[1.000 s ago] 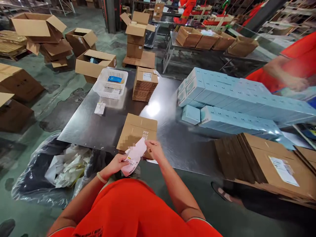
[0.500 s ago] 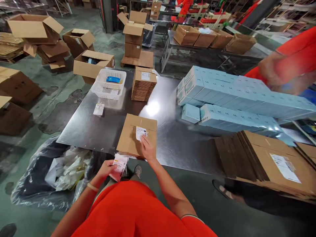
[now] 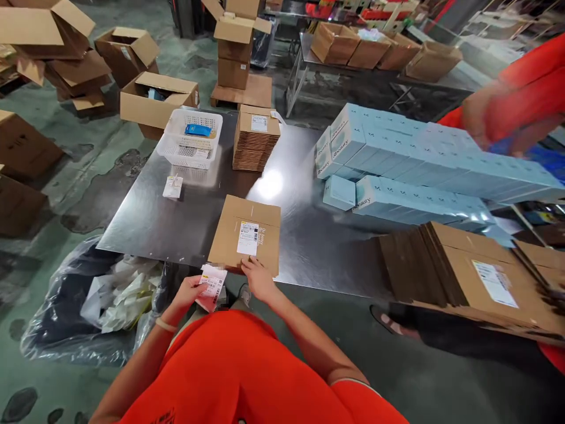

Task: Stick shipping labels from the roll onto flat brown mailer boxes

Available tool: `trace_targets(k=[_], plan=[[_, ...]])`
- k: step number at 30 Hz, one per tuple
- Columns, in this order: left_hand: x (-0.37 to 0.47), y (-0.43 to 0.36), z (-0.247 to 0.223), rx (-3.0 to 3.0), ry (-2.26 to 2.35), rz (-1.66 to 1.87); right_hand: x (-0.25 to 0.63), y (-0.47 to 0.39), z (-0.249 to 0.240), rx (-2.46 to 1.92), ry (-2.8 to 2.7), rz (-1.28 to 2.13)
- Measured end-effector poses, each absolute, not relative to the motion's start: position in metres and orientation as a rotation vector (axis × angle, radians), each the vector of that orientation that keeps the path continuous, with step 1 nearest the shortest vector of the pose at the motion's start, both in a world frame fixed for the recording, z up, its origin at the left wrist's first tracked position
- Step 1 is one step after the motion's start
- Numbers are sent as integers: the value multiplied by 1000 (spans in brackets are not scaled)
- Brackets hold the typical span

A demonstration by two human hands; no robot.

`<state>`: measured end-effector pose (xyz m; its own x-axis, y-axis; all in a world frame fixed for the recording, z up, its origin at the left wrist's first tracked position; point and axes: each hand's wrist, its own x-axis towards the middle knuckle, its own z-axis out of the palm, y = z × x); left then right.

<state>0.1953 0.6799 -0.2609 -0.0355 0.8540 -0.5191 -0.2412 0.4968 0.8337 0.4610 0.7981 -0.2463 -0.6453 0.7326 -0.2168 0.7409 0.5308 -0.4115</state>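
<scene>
A flat brown carton (image 3: 225, 238) lies at the near edge of the metal table, with a white printed label (image 3: 248, 238) flat on its top. My right hand (image 3: 259, 279) rests on the carton's near edge just below the label, fingers apart and holding nothing. Off the table's edge, to the left of the carton, my left hand (image 3: 190, 293) pinches a small stack of printed labels (image 3: 212, 285). Behind the carton stands a pile of folded cartons (image 3: 253, 144). A small white packet (image 3: 172, 186) lies to the left on the table.
White baskets (image 3: 190, 159) stand on the table's far left. Light blue boxes (image 3: 397, 156) line the right side, near another person's arm (image 3: 489, 112). Stacked flat cartons (image 3: 463, 265) are at the near right. A plastic-lined bin (image 3: 53, 294) holds crumpled paper at the lower left.
My right hand has moved off the label towards the carton's near edge, and the label now lies fully visible and straighter. My left hand still holds the labels. The view has shifted slightly.
</scene>
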Motion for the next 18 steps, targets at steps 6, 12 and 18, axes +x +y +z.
trace_targets(k=[6,12,18], plan=[[190,689,-251,655,1332,973,482,860,-220,2082,2879,-872],[204,705,-243,708,1346,983,417,902,-227,1656,3003,-749],[207,720,-237,704,1361,1019,473,913,-252,2275,2625,-910]])
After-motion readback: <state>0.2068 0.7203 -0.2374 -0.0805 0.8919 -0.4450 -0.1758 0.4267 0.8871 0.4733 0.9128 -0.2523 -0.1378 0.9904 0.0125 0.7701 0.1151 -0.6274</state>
